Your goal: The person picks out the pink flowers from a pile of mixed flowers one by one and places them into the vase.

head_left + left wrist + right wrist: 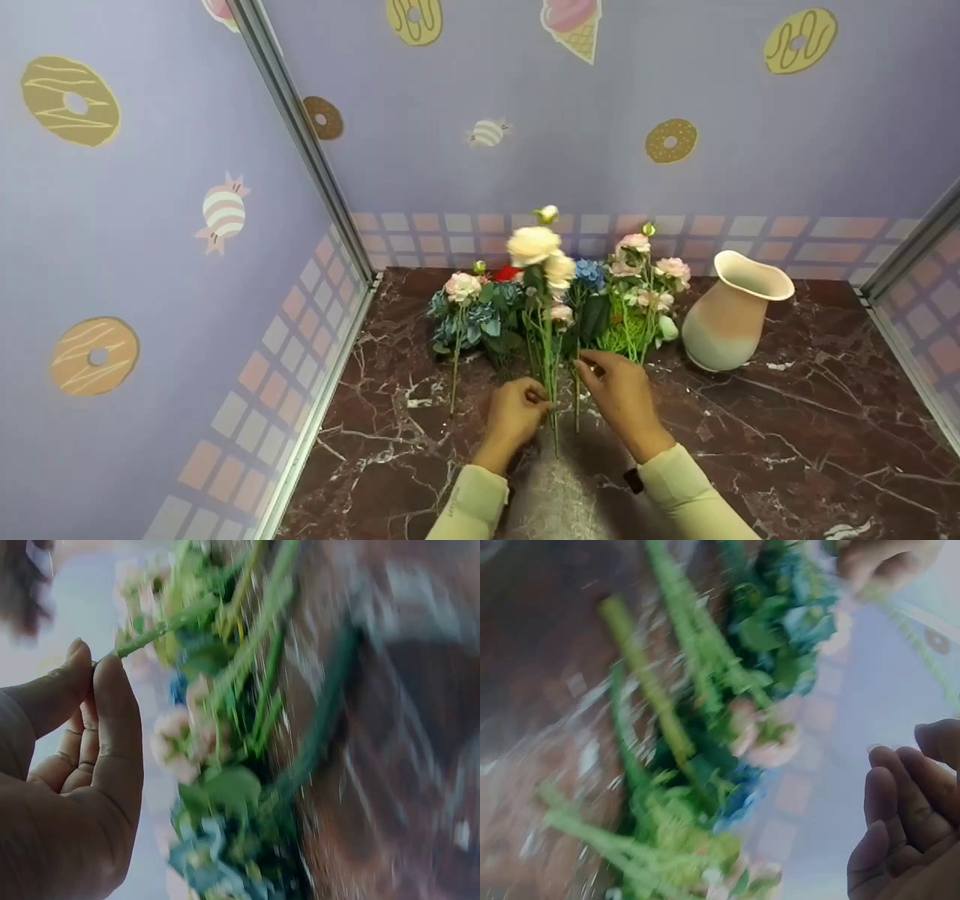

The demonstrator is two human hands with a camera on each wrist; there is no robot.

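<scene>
Held with the left hand [517, 409] a cream flower [534, 246] by its stem, pinching this between thumb and forefinger, to the left of the vase [721, 326]. Had the right hand [621, 388] between this flower and the vase, with fingers loosely bent and empty. Had the vase upright on the desk [832, 442]. Saw pink flowers [673, 270] just left of the vase, and teal-blue flowers [480, 324] farther left of it. Saw behind the vase a lilac wall [570, 165] with printed sweets. Could not tell of contact between stem and desk.
</scene>
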